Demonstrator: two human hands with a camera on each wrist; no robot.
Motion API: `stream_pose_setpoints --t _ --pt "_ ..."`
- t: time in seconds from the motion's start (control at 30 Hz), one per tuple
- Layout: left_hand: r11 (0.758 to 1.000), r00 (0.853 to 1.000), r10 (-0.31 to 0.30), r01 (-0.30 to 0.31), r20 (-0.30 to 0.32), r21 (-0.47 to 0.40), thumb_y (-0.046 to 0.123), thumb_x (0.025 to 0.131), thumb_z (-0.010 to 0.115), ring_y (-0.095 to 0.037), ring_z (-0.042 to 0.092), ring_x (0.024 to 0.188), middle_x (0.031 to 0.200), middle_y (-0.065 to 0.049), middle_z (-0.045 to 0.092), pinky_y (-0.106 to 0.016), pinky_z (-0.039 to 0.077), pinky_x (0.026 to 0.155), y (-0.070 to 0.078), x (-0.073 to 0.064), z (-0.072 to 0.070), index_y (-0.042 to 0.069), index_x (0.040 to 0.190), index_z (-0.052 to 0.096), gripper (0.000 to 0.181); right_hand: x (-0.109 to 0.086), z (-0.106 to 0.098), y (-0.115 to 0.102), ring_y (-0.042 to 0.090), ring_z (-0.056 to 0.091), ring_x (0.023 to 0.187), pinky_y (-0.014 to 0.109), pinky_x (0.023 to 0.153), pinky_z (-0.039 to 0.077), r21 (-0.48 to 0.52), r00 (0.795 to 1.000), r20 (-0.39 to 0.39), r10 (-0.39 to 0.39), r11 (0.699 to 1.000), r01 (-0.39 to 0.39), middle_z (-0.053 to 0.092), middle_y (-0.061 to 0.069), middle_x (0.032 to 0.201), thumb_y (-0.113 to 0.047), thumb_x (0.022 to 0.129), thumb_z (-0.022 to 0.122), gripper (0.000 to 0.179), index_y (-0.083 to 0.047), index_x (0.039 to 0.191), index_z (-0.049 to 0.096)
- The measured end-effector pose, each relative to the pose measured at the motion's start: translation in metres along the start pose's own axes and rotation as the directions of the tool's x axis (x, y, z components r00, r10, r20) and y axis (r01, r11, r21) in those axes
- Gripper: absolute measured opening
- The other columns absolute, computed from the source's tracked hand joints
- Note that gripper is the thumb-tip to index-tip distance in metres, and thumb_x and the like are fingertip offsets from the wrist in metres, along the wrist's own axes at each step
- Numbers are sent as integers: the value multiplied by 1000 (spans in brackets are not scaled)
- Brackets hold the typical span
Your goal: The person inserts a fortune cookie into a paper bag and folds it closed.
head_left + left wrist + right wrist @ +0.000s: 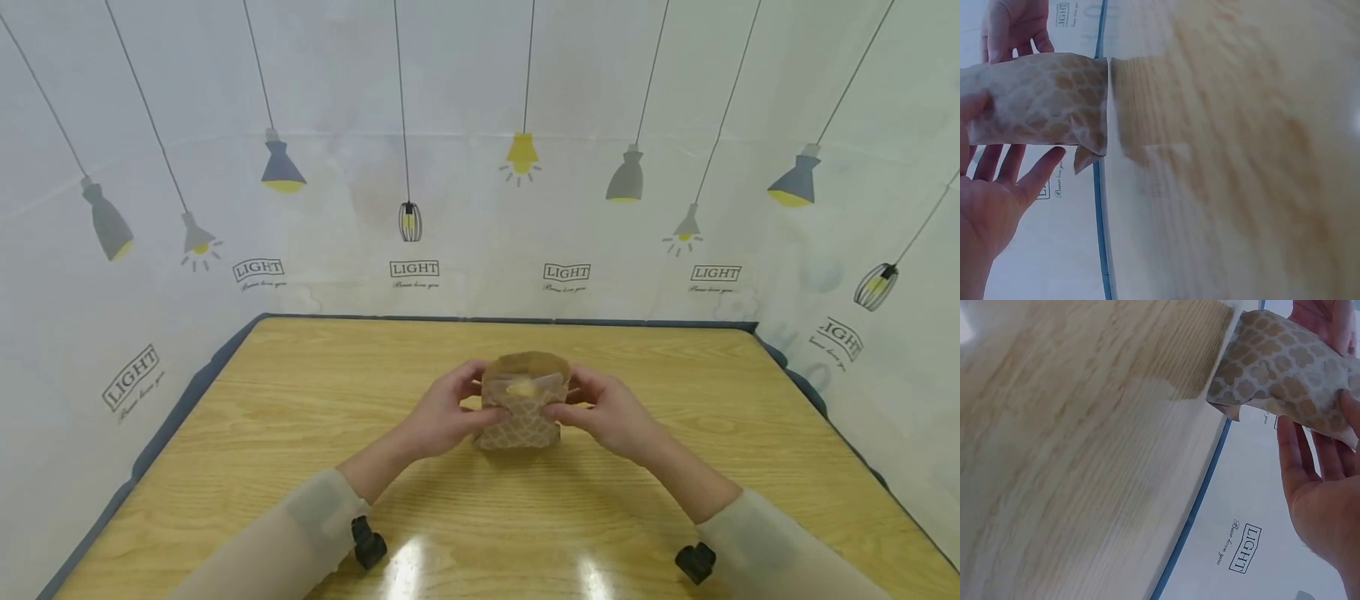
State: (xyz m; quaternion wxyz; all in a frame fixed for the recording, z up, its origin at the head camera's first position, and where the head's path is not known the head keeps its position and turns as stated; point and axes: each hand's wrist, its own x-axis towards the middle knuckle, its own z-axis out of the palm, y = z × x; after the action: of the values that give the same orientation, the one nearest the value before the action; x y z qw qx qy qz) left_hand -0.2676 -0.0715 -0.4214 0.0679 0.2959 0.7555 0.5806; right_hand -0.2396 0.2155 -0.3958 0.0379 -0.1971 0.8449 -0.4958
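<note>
A brown paper bag (520,425) with a pale lattice pattern stands upright on the wooden table, its plain brown inner back edge showing at the top. Something pale yellowish shows at its mouth, too blurred to name. My left hand (462,408) grips the bag's left side, thumb across the front and fingers behind. On the opposite side my right hand (606,412) holds it the same way. In the left wrist view the patterned paper bag (1054,100) has a folded corner sticking out near its base. A similar corner shows on the bag (1272,362) in the right wrist view.
The wooden table (337,367) has a dark blue edge strip along the back and sides. Behind it hangs a white curtain (480,225) printed with lamps and the word LIGHT. Black wrist mounts (367,543) sit at both sleeves.
</note>
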Motion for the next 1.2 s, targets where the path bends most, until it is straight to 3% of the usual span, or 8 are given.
stream_pose_setpoints --t 0.17,0.33,0.5,0.7,0.9,1.07,1.2 --pt "997 996 73 -75 -52 -32 10 103 77 -37 64 134 149 -18 55 -44 66 102 1 -1 -1 13 160 49 65 -2 -1 -2 39 71 124 41 91 67 2 1000 -3 4 1000 -4 71 17 131 -21 104 78 47 -9 147 64" --pt "982 977 189 -189 -99 15 5 105 72 -39 61 140 154 -17 52 -48 65 105 3 -3 -1 17 161 42 65 -2 -1 -1 41 70 128 37 94 66 -15 1000 -3 -8 1000 8 71 17 136 -21 104 77 43 -9 144 65" --pt "962 961 265 -256 -84 97 3 106 69 -37 61 138 153 -15 54 -42 65 104 8 -3 0 12 151 53 49 -3 -2 0 42 69 130 37 99 67 5 999 -27 -47 999 47 68 20 142 -17 104 77 47 -7 147 62" --pt "924 941 328 -301 -82 238 3 105 71 -31 62 128 145 -13 59 -32 67 96 8 -2 3 12 141 67 37 -4 -4 -2 47 65 135 34 103 64 59 983 -59 -174 982 177 51 24 160 -6 102 77 74 -15 166 41" --pt "880 910 406 -365 -84 302 1 103 72 -31 65 121 140 -14 60 -29 68 91 8 -3 4 9 138 71 36 -5 -5 -2 41 65 133 37 107 64 -39 954 -65 -291 956 289 54 16 154 -2 102 75 56 -9 155 56" --pt "855 894 440 -389 -82 342 1 103 73 -30 65 120 138 -14 59 -28 68 87 7 -4 4 9 134 73 32 -4 -5 0 29 64 127 37 105 65 -82 954 -64 -293 954 288 57 12 147 -4 103 74 43 -13 146 67" --pt "846 888 452 -397 -85 355 1 102 75 -29 65 120 139 -14 58 -28 68 87 6 -4 4 9 131 74 30 -4 -5 2 21 62 126 47 106 65 -99 956 -63 -287 955 280 56 11 147 -6 103 75 39 -14 141 71"
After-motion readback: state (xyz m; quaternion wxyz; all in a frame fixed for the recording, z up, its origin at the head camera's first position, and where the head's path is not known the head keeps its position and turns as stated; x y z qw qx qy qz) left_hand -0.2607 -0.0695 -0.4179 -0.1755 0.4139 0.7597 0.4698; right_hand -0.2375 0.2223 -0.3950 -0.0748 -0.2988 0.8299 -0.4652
